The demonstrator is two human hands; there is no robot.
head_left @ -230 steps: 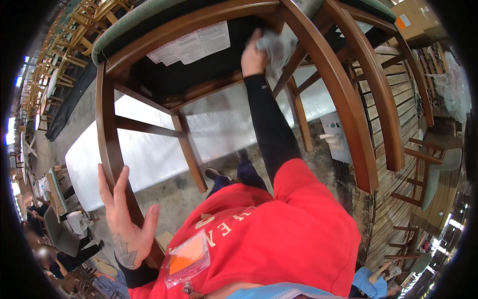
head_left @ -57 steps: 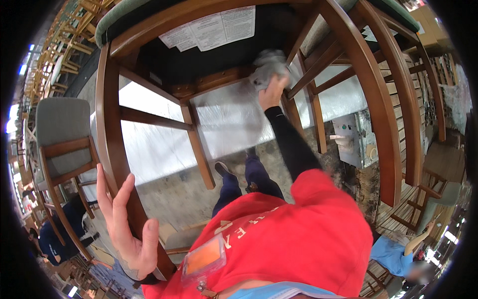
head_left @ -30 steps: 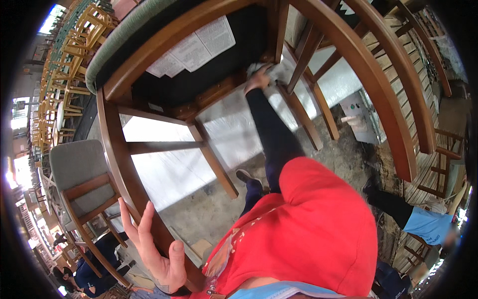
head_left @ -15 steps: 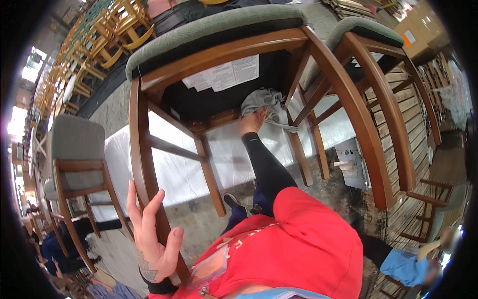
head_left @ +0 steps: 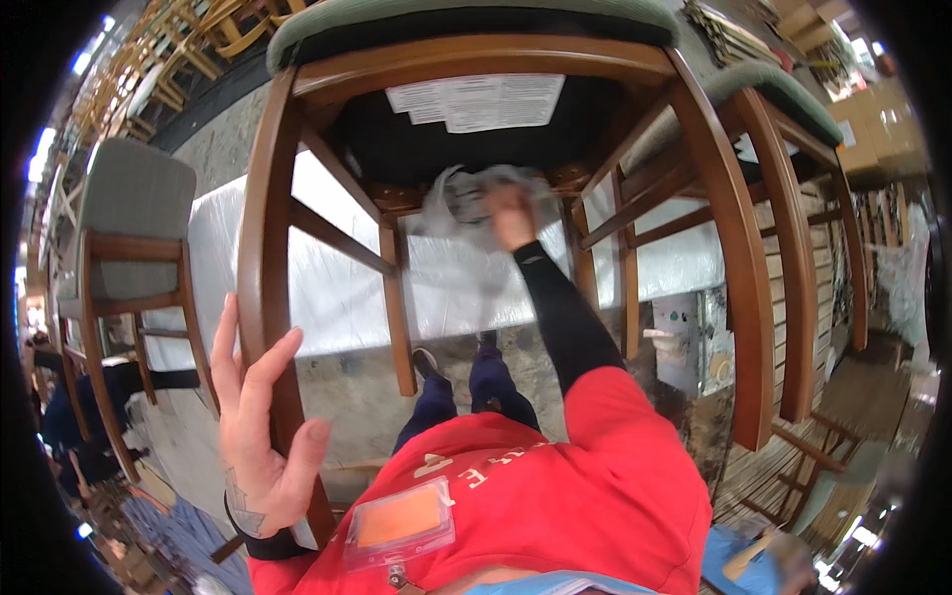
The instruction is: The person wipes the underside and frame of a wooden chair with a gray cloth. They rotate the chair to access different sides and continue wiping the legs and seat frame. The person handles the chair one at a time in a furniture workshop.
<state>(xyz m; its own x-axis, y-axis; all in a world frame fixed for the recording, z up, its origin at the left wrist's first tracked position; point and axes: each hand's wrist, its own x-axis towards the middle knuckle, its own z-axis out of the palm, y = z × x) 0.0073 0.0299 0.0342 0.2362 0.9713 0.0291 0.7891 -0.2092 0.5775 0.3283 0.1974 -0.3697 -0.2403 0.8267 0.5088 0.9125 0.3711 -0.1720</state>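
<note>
Concrete floor (head_left: 223, 134) stretches behind; I see the left hand (head_left: 263, 426), spread, against a chair leg (head_left: 266, 248), the right hand (head_left: 511, 213) clutching grey cloth (head_left: 451, 206) near printed labels (head_left: 481, 102).

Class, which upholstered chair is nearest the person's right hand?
The middle chair, directly ahead, with white sheets on its black underside. The right hand holds a grey cloth there; the left chair and right chair are farther off.

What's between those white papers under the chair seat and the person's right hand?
In the head view, black seat underside shows below the white papers, then part of the blurred grey cloth by the right hand.
</note>
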